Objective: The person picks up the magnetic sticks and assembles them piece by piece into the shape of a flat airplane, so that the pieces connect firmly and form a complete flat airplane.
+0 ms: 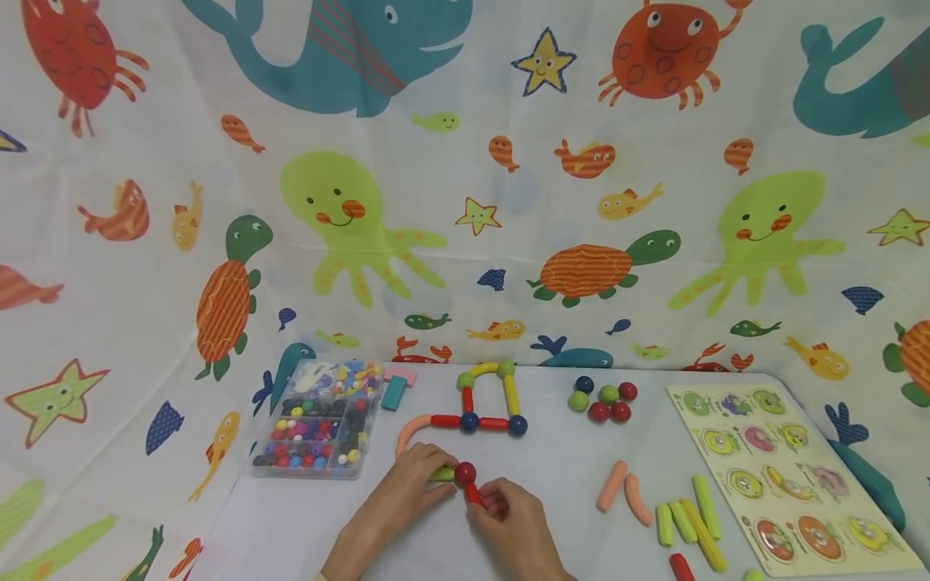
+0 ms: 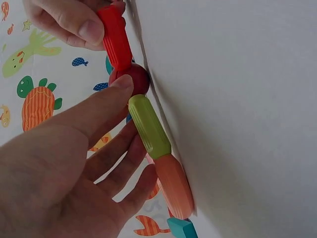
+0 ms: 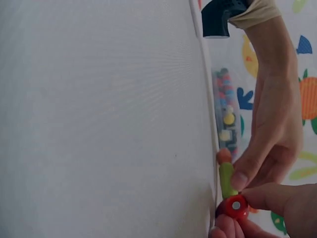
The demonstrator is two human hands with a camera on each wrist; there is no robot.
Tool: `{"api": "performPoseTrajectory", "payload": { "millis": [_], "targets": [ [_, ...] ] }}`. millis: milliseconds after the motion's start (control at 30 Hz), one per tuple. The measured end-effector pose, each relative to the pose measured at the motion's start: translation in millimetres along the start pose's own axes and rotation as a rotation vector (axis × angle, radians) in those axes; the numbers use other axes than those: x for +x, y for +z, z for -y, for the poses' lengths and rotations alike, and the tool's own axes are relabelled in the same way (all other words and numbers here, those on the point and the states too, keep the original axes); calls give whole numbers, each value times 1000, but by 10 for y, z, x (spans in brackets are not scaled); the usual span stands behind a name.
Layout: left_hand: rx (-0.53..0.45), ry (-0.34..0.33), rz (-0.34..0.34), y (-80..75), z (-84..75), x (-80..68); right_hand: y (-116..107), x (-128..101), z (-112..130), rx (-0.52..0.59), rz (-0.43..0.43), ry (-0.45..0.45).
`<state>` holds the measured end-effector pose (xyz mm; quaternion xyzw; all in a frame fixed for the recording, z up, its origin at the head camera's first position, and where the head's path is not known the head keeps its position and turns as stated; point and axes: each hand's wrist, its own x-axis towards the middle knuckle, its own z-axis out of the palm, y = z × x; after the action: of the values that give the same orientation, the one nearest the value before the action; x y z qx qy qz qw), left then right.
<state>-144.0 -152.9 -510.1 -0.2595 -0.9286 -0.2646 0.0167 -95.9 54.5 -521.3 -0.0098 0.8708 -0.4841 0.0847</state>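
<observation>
On the white table, my left hand holds a green stick, and one fingertip touches the red ball at its end. My right hand pinches a short red stick whose tip meets that ball. In the left wrist view the chain lies along the table: red stick, red ball, green stick, then an orange curved stick. The right wrist view shows the ball and green stick between fingers of both hands.
A frame of sticks and balls stands behind the hands. A clear bead box and teal block lie to the left. Loose balls, loose sticks and a peg puzzle board lie to the right. Sea-animal cloth hangs behind.
</observation>
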Motion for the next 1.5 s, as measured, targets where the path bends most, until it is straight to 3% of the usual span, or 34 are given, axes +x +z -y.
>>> {"api": "performPoseTrajectory", "payload": {
  "millis": [267, 600, 1067, 1233, 1333, 1500],
  "targets": [
    [-4, -14, -8, 35, -23, 4, 17, -19, 7, 37, 53, -42],
    [-25, -3, -22, 66, -6, 7, 38, 1, -27, 40, 41, -112],
    [3, 10, -41, 73, -23, 25, 50, 59, -14, 44, 14, -109],
    [-2, 0, -31, 47, -39, 38, -85, 81, -10, 17, 23, -37],
    [-6, -9, -27, 20, -48, 28, -227, 128, -35, -4, -18, -3],
    [-21, -32, -24, -22, -51, -24, -546, 275, -156, -67, -190, -26]
  ]
}}
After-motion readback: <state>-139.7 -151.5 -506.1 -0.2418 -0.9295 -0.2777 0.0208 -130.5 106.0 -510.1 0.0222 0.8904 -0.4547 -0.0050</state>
